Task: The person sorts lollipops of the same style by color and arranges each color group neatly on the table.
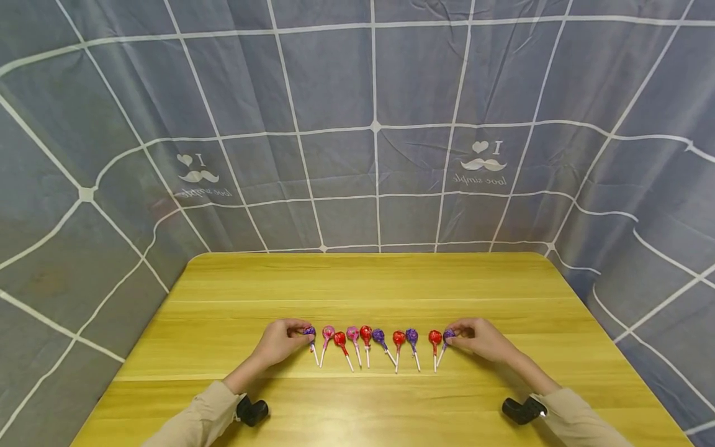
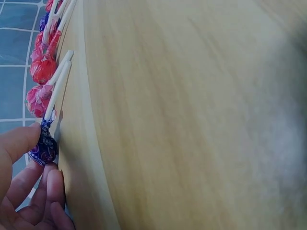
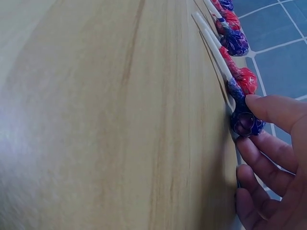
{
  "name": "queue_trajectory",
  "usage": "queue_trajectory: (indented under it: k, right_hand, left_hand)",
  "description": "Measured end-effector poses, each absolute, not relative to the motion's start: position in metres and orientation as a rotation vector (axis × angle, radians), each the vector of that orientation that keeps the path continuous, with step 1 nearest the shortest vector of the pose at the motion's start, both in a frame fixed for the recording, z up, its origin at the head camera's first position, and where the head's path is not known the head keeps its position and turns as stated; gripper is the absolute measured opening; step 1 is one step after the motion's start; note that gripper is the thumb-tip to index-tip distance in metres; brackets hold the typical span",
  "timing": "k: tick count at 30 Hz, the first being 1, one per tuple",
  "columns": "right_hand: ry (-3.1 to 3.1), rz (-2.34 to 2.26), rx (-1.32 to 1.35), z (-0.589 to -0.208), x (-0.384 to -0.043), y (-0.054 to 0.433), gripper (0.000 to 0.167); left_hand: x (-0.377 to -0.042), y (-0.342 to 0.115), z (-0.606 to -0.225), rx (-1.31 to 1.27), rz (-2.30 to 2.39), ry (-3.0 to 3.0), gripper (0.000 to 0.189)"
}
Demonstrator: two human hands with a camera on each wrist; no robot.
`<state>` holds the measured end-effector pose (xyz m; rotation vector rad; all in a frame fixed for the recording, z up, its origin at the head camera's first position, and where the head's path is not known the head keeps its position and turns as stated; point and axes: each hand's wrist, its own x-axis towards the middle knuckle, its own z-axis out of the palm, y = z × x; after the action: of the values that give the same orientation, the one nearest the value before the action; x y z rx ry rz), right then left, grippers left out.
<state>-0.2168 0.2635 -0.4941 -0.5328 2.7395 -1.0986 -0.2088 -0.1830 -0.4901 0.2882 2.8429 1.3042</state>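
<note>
Lollipops in a row, purple at both ends

Ten wrapped lollipops lie side by side across a wood-grain table, heads away from the person and white sticks pointing back. From left to right the wrappers run purple, pink, red, pink, red, purple, red, purple, red, purple. The widest gap comes before the last two. Near the middle, the sticks of a purple lollipop and the red lollipop to its right converge at their ends.

The left hand pinches the left-end purple lollipop by its head, thumb on one side and fingertips on the other. Just beside it is a pink lollipop, its stick slanting toward the held one.

The right hand has a matching narrow pinch on the right-end purple lollipop, next to a red lollipop. Whether either held head is clear of the tabletop cannot be told.

Both forearms wear beige sleeves, with a black device at each wrist. Beyond the table hangs a grey curtain with white grid lines, hearts, moustaches and mirrored lettering.
</note>
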Motion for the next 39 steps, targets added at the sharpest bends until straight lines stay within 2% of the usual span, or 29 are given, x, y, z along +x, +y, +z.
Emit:
queue_trajectory:
  k: [13,25,39]
  right_hand:
    - [2.743,-1.129,-0.502,-0.498,-0.216,0.266,0.038]
    - [2.710,-1.137,-0.524,-0.495,-0.217,0.268,0.031]
    - [2.709,-1.088,-0.589,-0.476,-0.233,0.285,0.028]
  left_hand:
    - [-0.206,-0.180,-0.488,0.230,1.304,2.865,0.027]
    - [-0.210,-0.186,-0.484,0.197,1.277,2.828,0.025]
    - [-0.216,-0.210,-0.446,0.258,1.088,2.931,0.026]
